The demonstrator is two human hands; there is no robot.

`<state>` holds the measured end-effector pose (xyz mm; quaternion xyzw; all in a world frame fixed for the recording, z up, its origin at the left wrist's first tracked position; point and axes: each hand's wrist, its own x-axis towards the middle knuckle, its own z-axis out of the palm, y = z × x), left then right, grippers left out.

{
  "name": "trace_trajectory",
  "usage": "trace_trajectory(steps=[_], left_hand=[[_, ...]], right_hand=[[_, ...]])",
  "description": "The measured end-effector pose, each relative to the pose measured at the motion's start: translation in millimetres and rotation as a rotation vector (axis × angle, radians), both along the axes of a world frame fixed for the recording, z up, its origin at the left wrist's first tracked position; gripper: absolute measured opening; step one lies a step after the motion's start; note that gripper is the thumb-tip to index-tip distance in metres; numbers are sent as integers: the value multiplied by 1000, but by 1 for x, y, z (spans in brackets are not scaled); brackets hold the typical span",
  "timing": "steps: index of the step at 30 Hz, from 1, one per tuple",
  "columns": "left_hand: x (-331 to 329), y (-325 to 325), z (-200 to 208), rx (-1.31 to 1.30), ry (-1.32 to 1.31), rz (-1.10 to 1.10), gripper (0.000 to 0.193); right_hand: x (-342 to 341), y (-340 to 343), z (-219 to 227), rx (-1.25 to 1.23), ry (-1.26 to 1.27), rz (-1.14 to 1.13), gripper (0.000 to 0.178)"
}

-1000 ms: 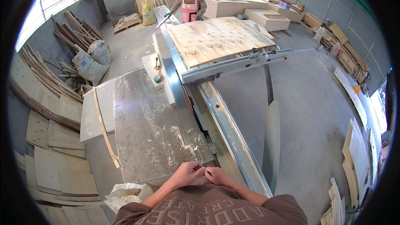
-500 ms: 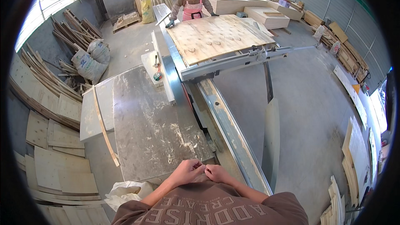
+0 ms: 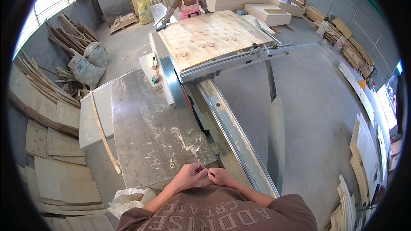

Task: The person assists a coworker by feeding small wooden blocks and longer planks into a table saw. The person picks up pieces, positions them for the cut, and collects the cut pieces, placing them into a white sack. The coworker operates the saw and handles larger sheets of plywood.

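My left hand point(image 3: 189, 176) and my right hand point(image 3: 221, 177) meet close to my body, at the near edge of the grey saw table point(image 3: 145, 124). Both have curled fingers, the tips nearly touching; anything between them is too small or hidden to make out. Farther off, a large plywood sheet point(image 3: 214, 38) lies on the sliding carriage of a panel saw, against the metal crosscut fence point(image 3: 231, 62). A co-worker in a pink apron point(image 3: 189, 9) stands behind it, one gloved hand point(image 3: 161, 26) on its far left corner and the other by its far edge.
A long metal rail point(image 3: 235, 130) runs from the carriage toward my right side. On the table lie wood shavings point(image 3: 188, 145) and a thin wood strip point(image 3: 100, 124). Beside the rip fence point(image 3: 162, 70) rests a red-and-green tool point(image 3: 155, 78). Sacks point(image 3: 87, 68) and board offcuts point(image 3: 64, 171) line the left.
The plywood sheet has shifted slightly left along the fence, with the co-worker's gloved hand on its corner. My view has turned a little; my hands stay together in the same pose.
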<state>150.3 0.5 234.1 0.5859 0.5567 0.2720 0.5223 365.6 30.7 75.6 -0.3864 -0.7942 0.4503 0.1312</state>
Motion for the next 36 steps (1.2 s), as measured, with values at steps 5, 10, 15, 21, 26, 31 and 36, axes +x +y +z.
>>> trace_trajectory(steps=[5, 10, 15, 21, 26, 31, 36], left_hand=[[0, 1, 1, -6, 10, 0, 30], [1, 3, 3, 7, 42, 1, 31], [0, -1, -1, 17, 16, 20, 30], [3, 1, 3, 9, 46, -10, 32], [2, -1, -1, 43, 44, 3, 33], [3, -1, 5, 42, 50, -7, 34], [3, -2, 3, 36, 43, -1, 33]], right_hand=[[0, 0, 0, 0, 7, -5, 18], [1, 0, 5, -8, 5, -7, 17], [1, -1, -3, 0, 16, -9, 17], [2, -2, -8, 19, 9, -43, 23], [1, -2, 4, -19, -34, -33, 18], [1, -2, 8, -14, -30, -30, 18], [1, -3, 8, -11, -35, -25, 19]])
